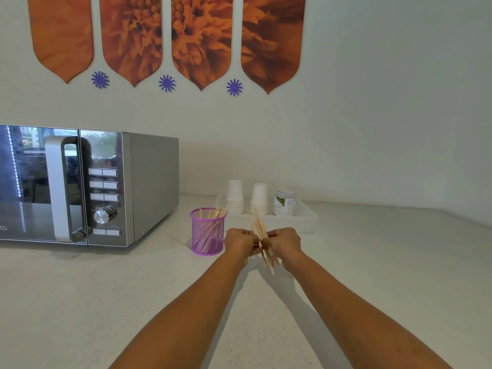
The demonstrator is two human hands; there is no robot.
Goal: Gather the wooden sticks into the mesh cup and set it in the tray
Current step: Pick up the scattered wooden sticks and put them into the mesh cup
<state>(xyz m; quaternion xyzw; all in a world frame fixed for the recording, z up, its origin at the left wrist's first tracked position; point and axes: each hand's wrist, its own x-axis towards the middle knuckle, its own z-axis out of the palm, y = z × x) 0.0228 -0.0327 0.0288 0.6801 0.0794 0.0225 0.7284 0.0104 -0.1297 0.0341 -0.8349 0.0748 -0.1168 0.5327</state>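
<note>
Right, both my hands are closed around one bundle of wooden sticks (262, 235), pale, thin and flat, fanned out a little above and below my grip. My left hand (241, 242) pinches the bundle from nine o'clock, my right hand (283, 242) from three o'clock, knuckles almost meeting, the sticks tilted with their tops leaning toward eleven. The lower ends hang just above the speckled white countertop (372, 262).

At nine o'clock of my left hand, just beside it, stands the purple mesh cup (207, 231), a round wire cylinder with a solid rim, already holding a sheaf of sticks leaning toward one o'clock. One loose stick (179, 241) lies flat on the counter at the cup's nine o'clock.

Up at twelve o'clock from my hands sits the white plastic tray (306, 222), rectangular, shallow-walled. In it are two stacks of white paper cups (234, 197), upside down, and a white jar (284, 203) with a green leaf label; its writing is too small to read.

Over at nine o'clock, a silver microwave (111, 187), mirrored door, round knob, button labels blurred.
</note>
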